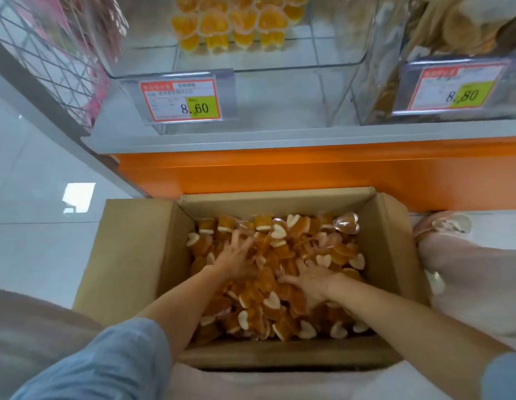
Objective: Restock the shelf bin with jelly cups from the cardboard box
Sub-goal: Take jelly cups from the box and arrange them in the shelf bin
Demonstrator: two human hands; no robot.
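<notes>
I have both hands down in the cardboard box (135, 255), left hand (235, 259) and right hand (313, 280) with fingers (239, 239) spread apart over the heart-shaped jelly cups (268, 301); nothing gripped yet; the clear shelf bin (239, 62) lies straight above and ahead, equally near either hand.

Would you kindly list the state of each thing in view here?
Brown cardboard box: open, flaps spread.
Orange heart-shaped jelly cups: heaped loosely in box.
Clear plastic shelf bin: mostly empty, few cups at back.
Left hand: spread on cups.
Right hand: spread on cups.
</notes>
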